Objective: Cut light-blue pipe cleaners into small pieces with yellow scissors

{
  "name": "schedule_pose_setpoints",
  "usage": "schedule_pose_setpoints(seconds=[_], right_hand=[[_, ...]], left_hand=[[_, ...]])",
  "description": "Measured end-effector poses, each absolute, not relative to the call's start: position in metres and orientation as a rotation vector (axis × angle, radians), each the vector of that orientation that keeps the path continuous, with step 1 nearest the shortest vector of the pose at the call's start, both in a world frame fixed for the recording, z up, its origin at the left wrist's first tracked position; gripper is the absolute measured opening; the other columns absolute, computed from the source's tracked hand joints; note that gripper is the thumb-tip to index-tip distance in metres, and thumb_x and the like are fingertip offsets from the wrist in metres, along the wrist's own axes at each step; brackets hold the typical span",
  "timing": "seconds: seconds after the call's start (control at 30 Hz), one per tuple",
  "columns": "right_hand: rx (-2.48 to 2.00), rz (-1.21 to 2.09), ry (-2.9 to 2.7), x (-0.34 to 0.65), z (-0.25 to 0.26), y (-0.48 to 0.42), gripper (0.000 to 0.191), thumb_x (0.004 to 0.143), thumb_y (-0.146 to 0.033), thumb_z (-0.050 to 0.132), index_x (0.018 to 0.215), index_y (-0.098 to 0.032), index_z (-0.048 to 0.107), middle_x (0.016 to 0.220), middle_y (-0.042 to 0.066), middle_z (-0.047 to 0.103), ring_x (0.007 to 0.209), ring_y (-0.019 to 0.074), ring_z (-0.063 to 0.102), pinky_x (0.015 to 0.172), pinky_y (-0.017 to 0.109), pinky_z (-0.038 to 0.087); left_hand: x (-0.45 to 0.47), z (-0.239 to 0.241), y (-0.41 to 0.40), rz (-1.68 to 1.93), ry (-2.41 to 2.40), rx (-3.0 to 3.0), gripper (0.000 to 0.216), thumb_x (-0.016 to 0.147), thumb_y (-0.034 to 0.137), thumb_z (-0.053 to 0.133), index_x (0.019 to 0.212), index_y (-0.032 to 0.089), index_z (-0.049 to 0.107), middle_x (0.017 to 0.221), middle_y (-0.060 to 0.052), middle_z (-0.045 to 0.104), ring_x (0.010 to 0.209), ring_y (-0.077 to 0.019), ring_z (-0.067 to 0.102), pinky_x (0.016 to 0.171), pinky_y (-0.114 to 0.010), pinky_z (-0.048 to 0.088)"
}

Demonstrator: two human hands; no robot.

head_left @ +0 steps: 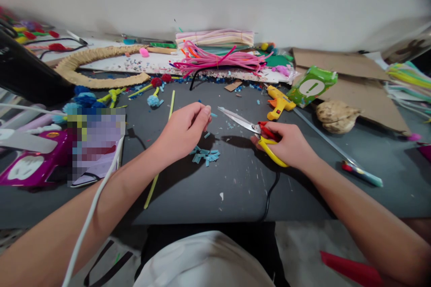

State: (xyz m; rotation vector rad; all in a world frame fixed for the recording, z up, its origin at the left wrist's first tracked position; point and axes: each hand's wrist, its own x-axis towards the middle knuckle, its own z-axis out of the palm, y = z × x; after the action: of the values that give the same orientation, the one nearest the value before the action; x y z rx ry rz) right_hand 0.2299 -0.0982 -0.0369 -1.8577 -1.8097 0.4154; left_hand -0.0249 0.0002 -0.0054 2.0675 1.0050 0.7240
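Note:
My left hand (182, 130) is closed in a pinch, with the tip of a light blue strip (214, 115) showing at the fingertips; the rest is hidden. My right hand (291, 143) grips a pair of scissors (240, 121) with red and yellow handles. Their blades point left toward the pinched strip, apart from it, and look nearly together. Under my left hand lies a small pile of cut light blue pieces (206, 156). Finer blue bits are scattered below the blades. A yellow-green pipe cleaner (171, 103) passes beneath my left wrist.
A yellow glue gun (279, 103), a green packet (313, 85) and cardboard (367, 94) lie to the right. Pink pipe cleaners (222, 60) are bundled at the back. At left are a tan curved band (70, 65), a purple device (43, 157) and a white cable (90, 210) crossing my forearm.

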Motion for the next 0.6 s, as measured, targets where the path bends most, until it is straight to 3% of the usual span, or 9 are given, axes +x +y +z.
schedule_pose_setpoints(seconds=[0.23,0.47,0.6], right_hand=[[-1.866,0.428,-1.864,0.2302,-0.036,-0.0978,0.033,0.075,-0.04,0.067,0.064,-0.02,0.043,0.061,-0.004,0.045,0.058,0.0102,0.034,0.053,0.024,0.03],[-1.86,0.363,-1.936,0.2344,-0.0381,-0.0962,0.02,0.072,-0.025,0.062,0.063,-0.019,0.045,0.061,-0.004,0.043,0.059,0.0108,0.034,0.055,0.025,0.028],[-1.867,0.38,-1.89,0.2339,-0.0385,-0.0962,0.028,0.073,-0.03,0.064,0.061,-0.02,0.04,0.059,-0.004,0.04,0.059,0.0107,0.032,0.053,0.025,0.027]], left_hand=[[-0.0253,-0.005,0.0003,0.714,1.029,2.068,0.038,0.099,0.041,0.04,0.071,0.017,0.05,0.062,0.002,0.052,0.057,-0.0108,0.047,0.056,-0.025,0.035],[-0.0246,-0.0064,0.0005,0.705,1.023,2.043,0.039,0.099,0.041,0.04,0.07,0.017,0.049,0.061,0.002,0.051,0.055,-0.0103,0.045,0.054,-0.025,0.034],[-0.0251,-0.0062,0.0005,0.711,1.036,2.048,0.041,0.098,0.041,0.04,0.066,0.017,0.046,0.058,0.003,0.047,0.053,-0.0101,0.044,0.053,-0.025,0.033]])
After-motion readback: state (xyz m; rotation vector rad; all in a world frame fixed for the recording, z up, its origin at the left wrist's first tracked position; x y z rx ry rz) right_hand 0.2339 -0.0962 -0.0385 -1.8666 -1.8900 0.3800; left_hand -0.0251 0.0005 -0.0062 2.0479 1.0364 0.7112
